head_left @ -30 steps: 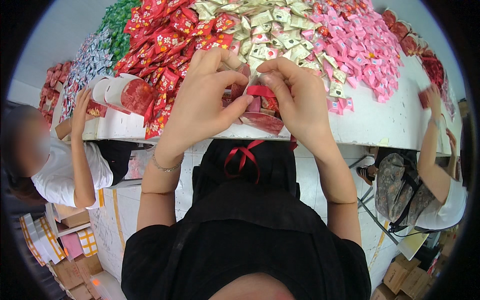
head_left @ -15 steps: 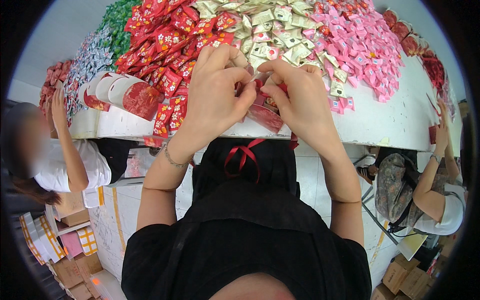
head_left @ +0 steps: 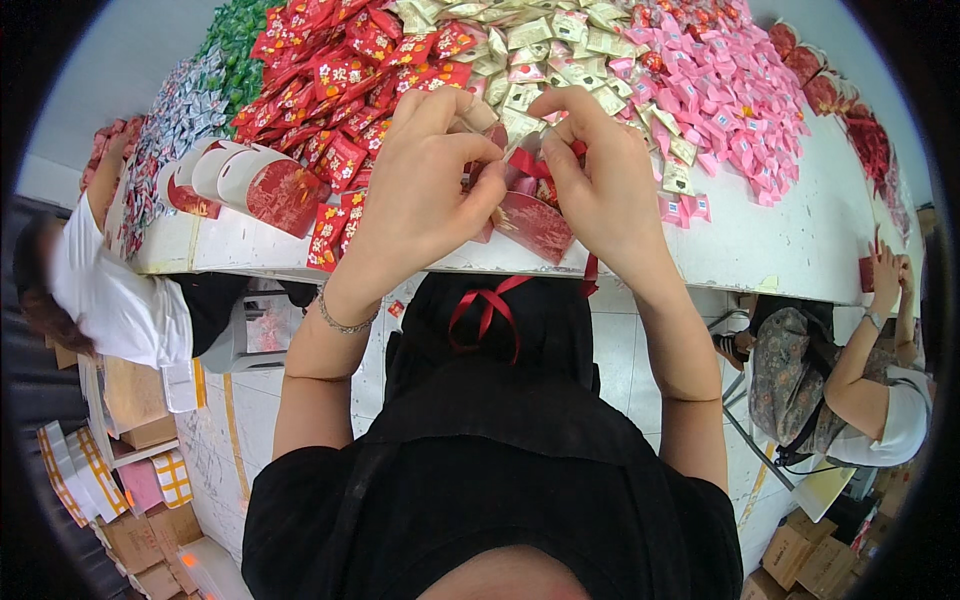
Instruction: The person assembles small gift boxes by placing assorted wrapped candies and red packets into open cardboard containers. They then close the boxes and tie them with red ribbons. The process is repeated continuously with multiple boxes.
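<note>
- The left hand (head_left: 425,195) and right hand (head_left: 600,185) meet at the near edge of the white table (head_left: 790,250), fingers pinched together on a small red pouch (head_left: 530,222) and its red ribbon (head_left: 527,165).
- The pouch hangs between the 2 hands, just over the table's near edge — its lower part pokes out below the thumbs, and a ribbon tail drops past the edge by the right wrist.
- Left-hand fingertips close on the pouch's top from the left; the right thumb and forefinger clamp the ribbon from the right.
- A silver bracelet (head_left: 343,320) sits on the left wrist.
- Behind the hands the table carries heaps of wrapped sweets: red packets (head_left: 340,70) toward the left, pale gold ones (head_left: 540,50) in the middle, pink ones (head_left: 730,100) toward the right.
- A row of red-and-white round boxes (head_left: 255,180) lies near the table's left near corner.
- At the left edge a person in a white top (head_left: 110,300) reaches up to the table — another seated person (head_left: 850,390) works at the right edge.
</note>
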`<action>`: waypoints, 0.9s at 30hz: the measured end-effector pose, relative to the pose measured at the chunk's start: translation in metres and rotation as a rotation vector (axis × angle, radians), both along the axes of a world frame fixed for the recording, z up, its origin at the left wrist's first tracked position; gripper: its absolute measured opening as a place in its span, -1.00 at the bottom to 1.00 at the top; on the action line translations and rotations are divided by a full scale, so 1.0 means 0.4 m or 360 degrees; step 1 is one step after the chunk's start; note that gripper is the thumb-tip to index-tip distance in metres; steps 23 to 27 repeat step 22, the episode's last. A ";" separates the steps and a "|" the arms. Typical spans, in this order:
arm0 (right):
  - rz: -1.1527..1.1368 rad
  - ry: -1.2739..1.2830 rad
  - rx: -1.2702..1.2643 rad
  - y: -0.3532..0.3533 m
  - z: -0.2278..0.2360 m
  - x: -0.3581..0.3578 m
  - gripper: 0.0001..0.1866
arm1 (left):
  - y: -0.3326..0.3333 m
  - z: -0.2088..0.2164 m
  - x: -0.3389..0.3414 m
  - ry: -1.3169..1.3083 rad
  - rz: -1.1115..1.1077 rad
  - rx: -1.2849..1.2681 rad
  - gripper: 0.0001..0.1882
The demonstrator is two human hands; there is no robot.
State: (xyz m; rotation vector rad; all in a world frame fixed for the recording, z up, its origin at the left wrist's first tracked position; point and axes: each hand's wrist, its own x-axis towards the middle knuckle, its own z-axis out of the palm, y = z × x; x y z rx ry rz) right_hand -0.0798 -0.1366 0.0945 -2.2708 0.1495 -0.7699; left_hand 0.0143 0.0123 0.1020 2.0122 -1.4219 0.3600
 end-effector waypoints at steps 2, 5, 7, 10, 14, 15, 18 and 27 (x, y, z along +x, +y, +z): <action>0.0065 -0.0234 -0.0252 -0.005 -0.023 0.010 -0.79 | 0.001 0.002 -0.001 -0.0004 0.0027 0.0013 -0.91; 0.0037 -0.0293 -0.0504 -0.008 -0.021 0.000 -0.79 | 0.004 0.003 -0.002 -0.0006 0.0065 0.0019 -0.91; -0.0008 -0.0277 -0.0401 -0.015 -0.020 -0.010 -0.77 | 0.005 0.001 -0.003 -0.0024 0.0070 0.0017 -0.90; -0.0016 -0.0315 -0.0016 -0.025 -0.020 -0.012 -0.73 | 0.001 -0.001 0.005 -0.0074 0.0066 -0.0089 -0.88; 0.0060 -0.0475 0.0161 -0.021 -0.021 -0.002 -0.77 | -0.014 0.028 -0.003 -0.0151 0.0026 -0.0265 -0.82; 0.0088 -0.0544 0.0196 -0.018 -0.022 0.001 -0.79 | -0.018 0.036 -0.012 -0.0174 0.0007 -0.0251 -0.79; 0.0125 -0.0307 0.0461 -0.011 -0.002 -0.011 -0.83 | -0.031 0.040 0.018 -0.0102 -0.0209 -0.0126 -0.85; 0.0085 -0.0391 -0.0034 -0.005 0.022 -0.032 -0.76 | -0.030 0.080 0.017 -0.0174 -0.0319 -0.0004 -0.88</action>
